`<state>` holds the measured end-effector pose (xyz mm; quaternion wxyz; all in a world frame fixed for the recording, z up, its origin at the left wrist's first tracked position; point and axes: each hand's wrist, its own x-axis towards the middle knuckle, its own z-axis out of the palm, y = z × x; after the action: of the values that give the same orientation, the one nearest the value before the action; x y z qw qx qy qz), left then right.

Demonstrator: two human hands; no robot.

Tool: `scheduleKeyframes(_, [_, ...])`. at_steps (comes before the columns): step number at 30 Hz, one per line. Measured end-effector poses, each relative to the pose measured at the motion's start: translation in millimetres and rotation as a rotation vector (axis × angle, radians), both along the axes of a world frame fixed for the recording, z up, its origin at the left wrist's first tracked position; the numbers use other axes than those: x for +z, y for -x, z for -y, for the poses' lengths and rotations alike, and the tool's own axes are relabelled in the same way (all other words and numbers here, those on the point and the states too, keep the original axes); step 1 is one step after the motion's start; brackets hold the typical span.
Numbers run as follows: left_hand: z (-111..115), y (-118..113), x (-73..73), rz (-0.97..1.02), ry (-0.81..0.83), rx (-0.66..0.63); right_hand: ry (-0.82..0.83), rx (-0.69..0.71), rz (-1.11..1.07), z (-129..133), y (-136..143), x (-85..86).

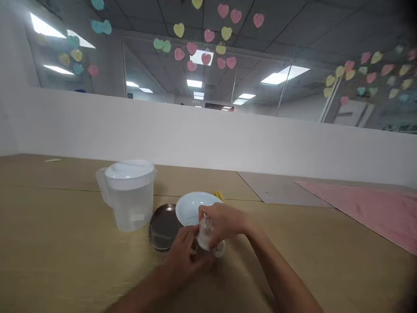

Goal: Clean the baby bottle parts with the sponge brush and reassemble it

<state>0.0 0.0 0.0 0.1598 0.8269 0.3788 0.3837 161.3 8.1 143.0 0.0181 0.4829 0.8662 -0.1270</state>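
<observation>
Plastic bottle: between the hands, just beside white bowl and metal tray.
Right hand: closed narrowly around the top.
Left hand: curled around the lower part, holding.

Your left hand curves low, left forearm slanting inward; your right hand arches higher, fingers curled downward, right forearm angled from the lower right.

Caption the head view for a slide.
Right hand gripping a clear container, left hand close by, near a metal tray, white dish and lidded pitcher.
</observation>
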Motion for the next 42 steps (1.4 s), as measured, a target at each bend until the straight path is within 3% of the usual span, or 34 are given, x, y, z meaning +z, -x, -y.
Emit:
scheduleKeyframes(7, [-5,2,-2.4,0.012,-0.036,-0.107,0.027,0.08,-0.004,-7,-6,1.8])
scheduleKeyframes(17, [-14,11,-9.1,-0.032,-0.149,-0.115,0.096,0.112,-0.065,-15,-7,-5.0])
scheduleKeyframes(31, [-14,10,-12.1,0.035,-0.154,-0.088,0.094,0.116,-0.202,-17,-9,-0.4])
scheduleKeyframes(37, [-16,13,-11.9,-0.017,-0.171,-0.163,0.103,0.193,-0.319,-12,-12,7.4])
scheduleKeyframes(42, [-19,13,-15.6,-0.047,-0.187,-0.163,-0.023,0.077,-0.498,-4,-21,15.2])
